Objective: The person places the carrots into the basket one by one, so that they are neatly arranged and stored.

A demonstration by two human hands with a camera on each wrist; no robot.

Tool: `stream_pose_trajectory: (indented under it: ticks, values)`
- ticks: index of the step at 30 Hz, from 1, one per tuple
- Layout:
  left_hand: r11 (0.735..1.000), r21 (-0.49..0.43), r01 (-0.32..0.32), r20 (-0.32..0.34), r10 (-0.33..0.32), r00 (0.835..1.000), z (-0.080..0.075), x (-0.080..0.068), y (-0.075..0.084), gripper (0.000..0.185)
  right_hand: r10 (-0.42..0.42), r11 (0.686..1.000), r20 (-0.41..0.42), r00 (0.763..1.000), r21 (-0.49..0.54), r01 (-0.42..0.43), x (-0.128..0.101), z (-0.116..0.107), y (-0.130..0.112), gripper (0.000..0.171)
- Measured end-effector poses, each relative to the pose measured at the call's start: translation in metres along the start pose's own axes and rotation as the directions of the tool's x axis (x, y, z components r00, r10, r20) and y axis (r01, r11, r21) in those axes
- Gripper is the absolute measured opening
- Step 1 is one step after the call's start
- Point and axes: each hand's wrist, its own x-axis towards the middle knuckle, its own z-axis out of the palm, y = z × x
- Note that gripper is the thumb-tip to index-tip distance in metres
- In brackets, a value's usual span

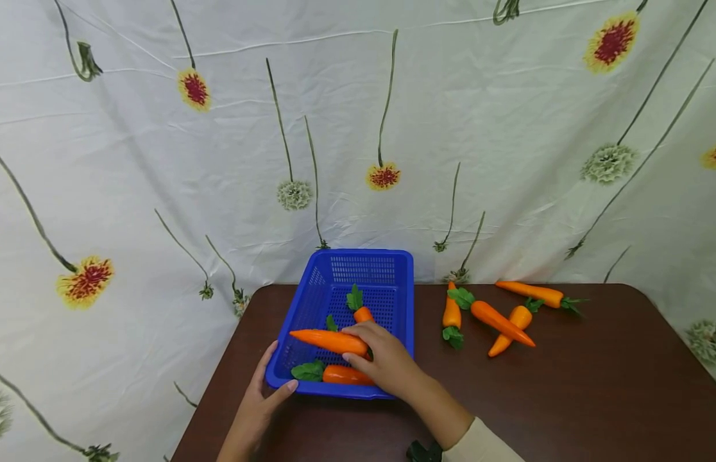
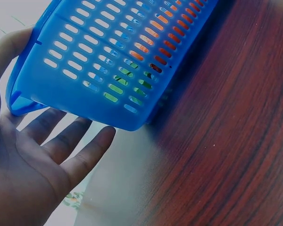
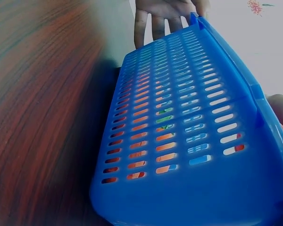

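Note:
A blue plastic basket with slotted walls stands on the table. My left hand holds its front left corner, the thumb over the rim and the other fingers spread along the outside. Over the basket, my right hand grips an orange carrot by its thick end, tip pointing left. Below it a carrot with green leaves lies along the front wall. Another carrot lies farther back, partly covered by the right hand. A green leaf shows behind the held carrot.
Right of the basket, several carrots lie on the dark brown table: an upright-lying one, two crossed with one on top, and one at the back edge. A white flowered cloth hangs behind the table.

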Motion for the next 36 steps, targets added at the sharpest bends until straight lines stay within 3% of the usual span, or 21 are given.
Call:
stream_pose_trajectory:
  ticks: [8,32,36]
  values:
    - [1.0,-0.02,-0.022,0.002,0.022,1.0,0.0,0.001,-0.003,0.079,-0.021,1.0,-0.068,0.997,-0.013,0.02,-0.001,0.003,0.003,0.061]
    - [1.0,-0.003,-0.013,-0.005,0.013,1.0,0.0,0.002,-0.003,0.08,0.005,0.997,-0.162,0.987,0.072,0.007,-0.005,-0.006,0.008,0.052]
    - [1.0,-0.007,-0.014,-0.006,0.014,1.0,0.0,0.002,-0.002,0.08,0.066,0.995,-0.191,0.979,0.081,-0.051,-0.008,-0.012,0.012,0.051]
